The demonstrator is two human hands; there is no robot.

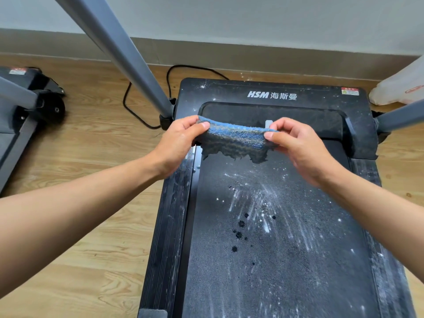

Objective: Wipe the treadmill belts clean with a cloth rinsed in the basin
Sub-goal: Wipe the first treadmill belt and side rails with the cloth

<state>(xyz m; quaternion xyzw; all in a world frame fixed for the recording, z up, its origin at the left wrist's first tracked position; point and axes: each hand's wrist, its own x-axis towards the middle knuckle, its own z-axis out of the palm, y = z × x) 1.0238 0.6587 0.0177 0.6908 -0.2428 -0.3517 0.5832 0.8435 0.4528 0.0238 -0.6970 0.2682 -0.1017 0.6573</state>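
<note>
There, both hands hold the blue cloth [234, 137] stretched above the dusty belt [275, 237]: left hand [177, 145] pinching one end, right hand [298, 145] pinching the other, near the treadmill's front cover [270, 92].

Seen from a head-worn camera, a person's arms are showing bare along their whole visible length. The left forearm [80, 203] is filling the frame's 8 o'clock side, broad at the edge and narrowing toward the wrist, where faint creases are showing. The right forearm [378, 214] is taking up the 4 o'clock side, likewise bare to the picture's edge. The left hand [176, 143], just off centre toward 10 o'clock, is showing a short, trimmed thumbnail [205, 125]. The right hand [300, 148], off centre toward 2 o'clock, is showing the back of its palm, a row of knuckles and a short thumbnail [269, 134] of its own.
</note>
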